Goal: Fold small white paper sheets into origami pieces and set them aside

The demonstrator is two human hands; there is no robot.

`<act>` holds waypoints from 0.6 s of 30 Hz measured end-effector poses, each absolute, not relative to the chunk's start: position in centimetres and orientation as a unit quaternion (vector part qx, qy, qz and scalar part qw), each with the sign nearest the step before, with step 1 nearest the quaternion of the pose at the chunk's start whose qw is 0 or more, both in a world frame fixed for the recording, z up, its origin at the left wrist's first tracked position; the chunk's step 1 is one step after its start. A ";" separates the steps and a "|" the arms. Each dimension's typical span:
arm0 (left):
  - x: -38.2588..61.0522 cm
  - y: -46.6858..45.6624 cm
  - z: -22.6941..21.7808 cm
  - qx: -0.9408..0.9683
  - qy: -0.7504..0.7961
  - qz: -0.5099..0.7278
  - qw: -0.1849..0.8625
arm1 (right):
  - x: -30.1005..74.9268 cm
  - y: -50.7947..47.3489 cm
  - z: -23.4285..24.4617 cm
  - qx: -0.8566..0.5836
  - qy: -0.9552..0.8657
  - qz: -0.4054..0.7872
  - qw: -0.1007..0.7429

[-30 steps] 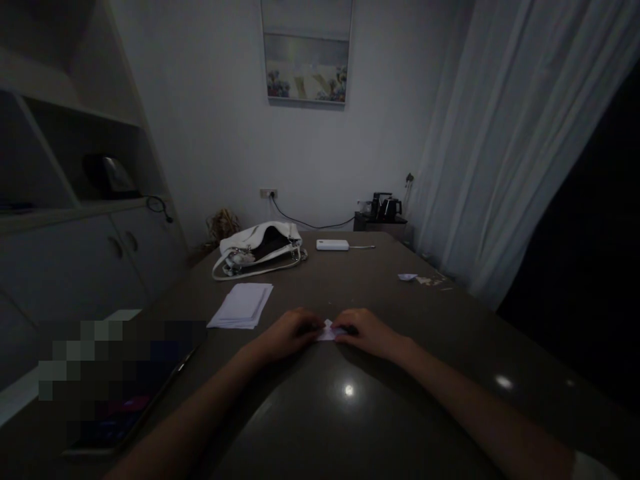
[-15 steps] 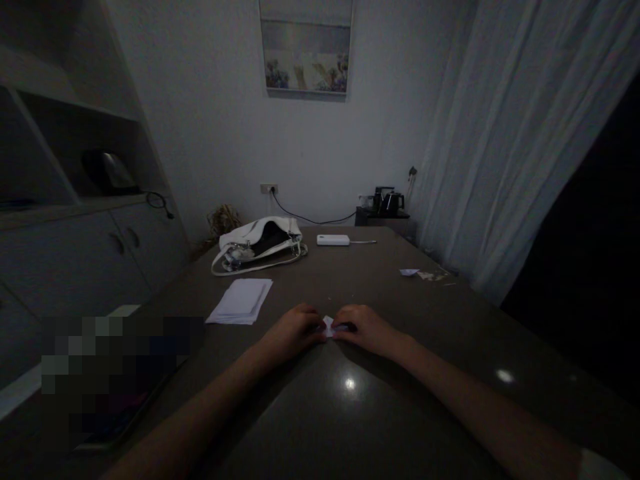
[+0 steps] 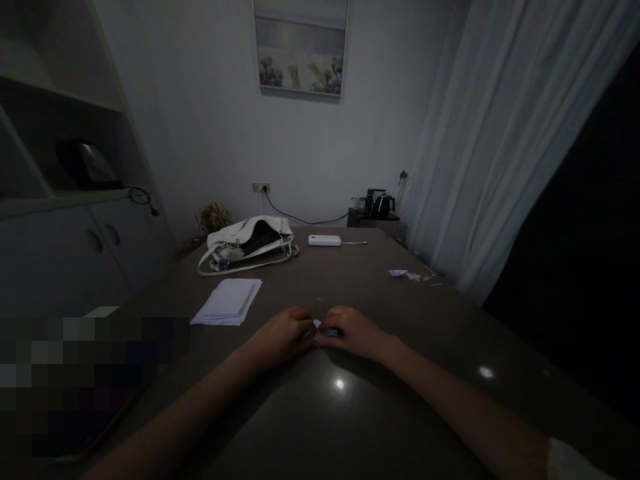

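Both of my hands rest on the dark table (image 3: 400,320), fingertips meeting over a small folded piece of white paper (image 3: 319,329). My left hand (image 3: 283,333) pinches its left side with curled fingers. My right hand (image 3: 353,331) presses down on its right side, fingers bent. Most of the paper is hidden under the fingers; only a small white corner shows between them.
A stack of white paper sheets (image 3: 227,302) lies to the left. Farther back sit a white handbag (image 3: 247,243) and a white power bank (image 3: 325,241) with its cable. Small paper scraps (image 3: 407,274) lie at the right, near the curtain (image 3: 500,133). Cabinets line the left wall.
The hands have closed in over the paper, so less of it shows. The view has shifted slightly to the right.
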State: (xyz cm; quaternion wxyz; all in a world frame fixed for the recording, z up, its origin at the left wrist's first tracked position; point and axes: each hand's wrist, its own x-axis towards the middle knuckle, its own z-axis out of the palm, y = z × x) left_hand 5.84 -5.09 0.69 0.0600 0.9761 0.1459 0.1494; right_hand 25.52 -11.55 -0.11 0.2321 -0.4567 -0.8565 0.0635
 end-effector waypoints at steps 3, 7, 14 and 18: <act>6.1 -5.0 0.7 0.980 0.121 0.151 0.052 | 25.4 -11.6 -0.2 -0.463 -0.855 0.057 0.228; 6.3 -5.1 0.8 0.983 0.126 0.129 0.033 | 25.1 -11.7 -0.1 -0.474 -0.849 0.048 0.230; 6.1 -5.2 0.5 0.980 0.128 0.148 0.045 | 25.2 -11.7 0.1 -0.468 -0.855 0.036 0.223; 6.1 -5.0 0.0 0.973 0.143 0.155 0.095 | 25.7 -11.6 0.1 -0.470 -0.854 0.043 0.222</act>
